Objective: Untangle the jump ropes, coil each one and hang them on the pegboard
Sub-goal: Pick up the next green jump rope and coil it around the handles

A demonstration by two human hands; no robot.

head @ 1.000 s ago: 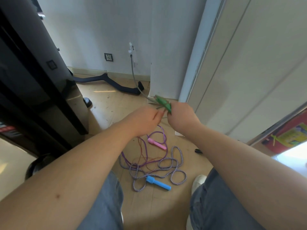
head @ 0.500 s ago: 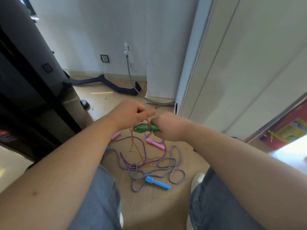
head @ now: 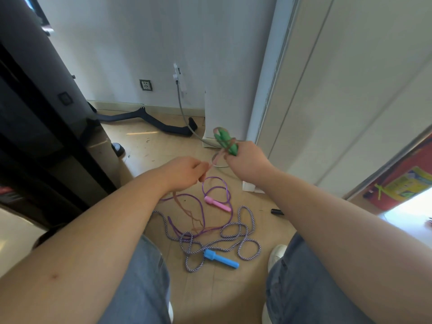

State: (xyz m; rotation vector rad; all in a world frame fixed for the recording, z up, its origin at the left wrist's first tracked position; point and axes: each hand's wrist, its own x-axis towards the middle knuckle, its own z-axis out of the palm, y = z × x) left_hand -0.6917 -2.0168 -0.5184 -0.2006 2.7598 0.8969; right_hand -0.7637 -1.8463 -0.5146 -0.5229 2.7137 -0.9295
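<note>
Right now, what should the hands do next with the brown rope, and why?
Probably wind another loop: the left hand pinches the brown rope, which trails to the floor, while the right hand grips the green handles already wrapped in it.

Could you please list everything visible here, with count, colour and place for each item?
green plastic handles: apparently two, green, gripped by right hand, cord looped round
thin brownish cord: one, brown, from left hand down to floor
pink plastic handle: one, pink, floor, on thin purple rope
blue plastic handle: one, blue, floor, on purple-white braided rope
black curved bar: one, black, floor by wall
grey cable: one, grey, from wall plug to floor
left hand: one, fingers pinch the cord
right hand: one, grips the green handles
</note>
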